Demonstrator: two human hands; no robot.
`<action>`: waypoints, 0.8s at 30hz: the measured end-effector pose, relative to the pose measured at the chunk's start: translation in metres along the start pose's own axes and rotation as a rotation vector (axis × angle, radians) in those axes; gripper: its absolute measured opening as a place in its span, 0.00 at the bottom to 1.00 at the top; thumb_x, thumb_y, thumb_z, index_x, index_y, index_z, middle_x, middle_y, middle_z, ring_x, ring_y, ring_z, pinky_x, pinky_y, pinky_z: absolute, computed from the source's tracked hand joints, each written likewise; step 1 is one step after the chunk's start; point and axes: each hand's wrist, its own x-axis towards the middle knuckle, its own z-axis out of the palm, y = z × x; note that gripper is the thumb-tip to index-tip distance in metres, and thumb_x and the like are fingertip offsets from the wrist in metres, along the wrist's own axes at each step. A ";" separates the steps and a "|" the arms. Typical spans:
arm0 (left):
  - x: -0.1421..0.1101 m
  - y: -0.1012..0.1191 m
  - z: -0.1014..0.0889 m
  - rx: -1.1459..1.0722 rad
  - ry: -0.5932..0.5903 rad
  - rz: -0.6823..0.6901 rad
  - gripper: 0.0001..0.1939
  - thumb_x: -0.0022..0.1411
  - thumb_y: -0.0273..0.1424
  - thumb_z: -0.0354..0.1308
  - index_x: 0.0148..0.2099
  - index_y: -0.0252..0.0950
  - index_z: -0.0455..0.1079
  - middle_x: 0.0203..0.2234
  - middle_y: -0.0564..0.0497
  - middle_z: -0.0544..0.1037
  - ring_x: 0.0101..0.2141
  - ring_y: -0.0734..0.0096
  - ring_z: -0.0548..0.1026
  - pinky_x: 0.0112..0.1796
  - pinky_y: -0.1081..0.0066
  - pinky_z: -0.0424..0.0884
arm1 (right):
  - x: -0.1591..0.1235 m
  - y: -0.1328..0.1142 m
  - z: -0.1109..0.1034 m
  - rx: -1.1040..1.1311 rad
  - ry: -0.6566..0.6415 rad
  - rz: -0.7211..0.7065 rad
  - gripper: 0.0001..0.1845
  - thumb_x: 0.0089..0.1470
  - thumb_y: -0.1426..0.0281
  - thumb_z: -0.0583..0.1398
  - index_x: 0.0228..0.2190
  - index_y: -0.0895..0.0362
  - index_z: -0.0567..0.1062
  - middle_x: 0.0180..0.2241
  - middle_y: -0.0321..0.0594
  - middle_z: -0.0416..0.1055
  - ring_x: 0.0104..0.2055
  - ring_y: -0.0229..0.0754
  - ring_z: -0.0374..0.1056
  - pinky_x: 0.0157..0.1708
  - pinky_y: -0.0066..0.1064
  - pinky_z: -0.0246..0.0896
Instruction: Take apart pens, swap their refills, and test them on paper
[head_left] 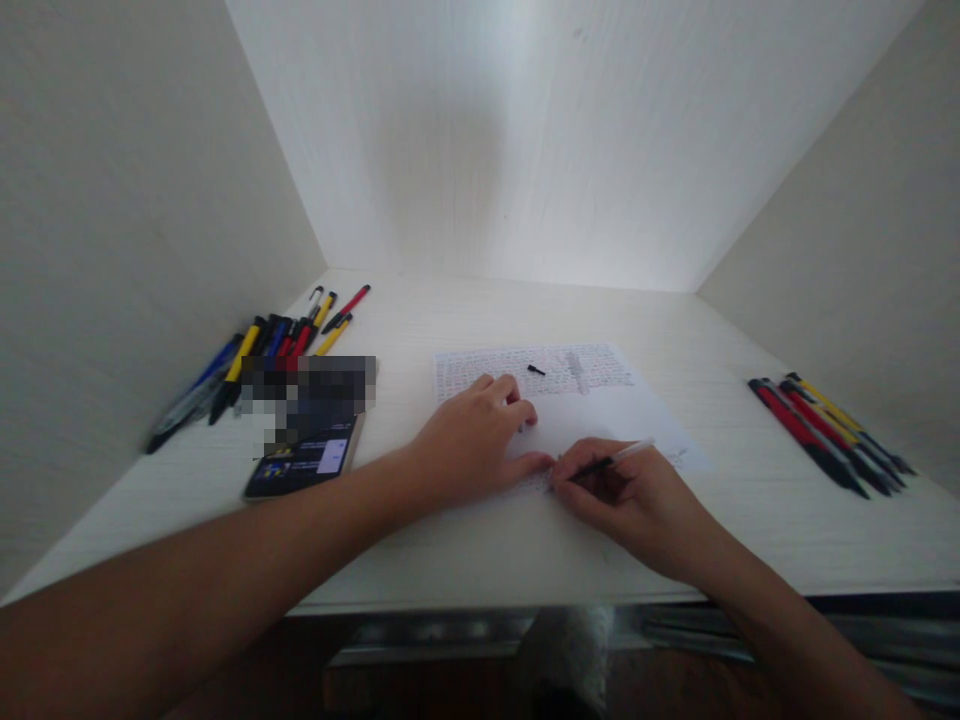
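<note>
A sheet of paper (600, 412) with lines of small handwriting along its far part lies on the desk. On the paper rests my left hand (480, 440), its fingers loosely bent, the thumb stretched out apart from them, and no object gripped. A tiny dark spot shows beside its fingertips; I cannot make out what it is. My right hand (637, 500) is closed around a pen (600, 467) with a dark grip and a clear barrel. The pen's tip points down at the near edge of the sheet, close to my left thumb. A small black pen part (536, 370) lies on the written lines.
A phone (307, 450) with a lit, partly blurred-out screen lies left of the paper. Behind it is a pile of pens (281, 340) in several colours. More pens (829, 435) lie at the right. Pale panels (517, 150) enclose the desk (465, 560) on three sides.
</note>
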 end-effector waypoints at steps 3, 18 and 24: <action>0.000 0.000 0.000 0.003 0.006 -0.005 0.22 0.63 0.48 0.61 0.48 0.35 0.75 0.45 0.42 0.72 0.45 0.57 0.70 0.46 0.58 0.71 | -0.001 0.000 -0.001 -0.012 0.002 0.002 0.07 0.60 0.65 0.61 0.35 0.54 0.79 0.31 0.39 0.77 0.29 0.39 0.69 0.28 0.31 0.61; 0.000 0.000 0.001 0.011 0.005 0.000 0.22 0.64 0.48 0.60 0.49 0.35 0.75 0.45 0.43 0.72 0.46 0.56 0.70 0.47 0.58 0.70 | 0.000 0.003 0.001 -0.011 0.013 -0.007 0.09 0.61 0.63 0.61 0.34 0.54 0.79 0.32 0.40 0.77 0.30 0.40 0.70 0.29 0.32 0.63; 0.000 0.000 0.001 0.006 0.002 0.003 0.22 0.64 0.47 0.60 0.49 0.35 0.75 0.45 0.43 0.72 0.45 0.57 0.70 0.47 0.58 0.70 | 0.000 0.000 0.001 0.007 0.009 -0.008 0.08 0.60 0.64 0.62 0.34 0.54 0.79 0.31 0.39 0.78 0.31 0.40 0.71 0.30 0.32 0.64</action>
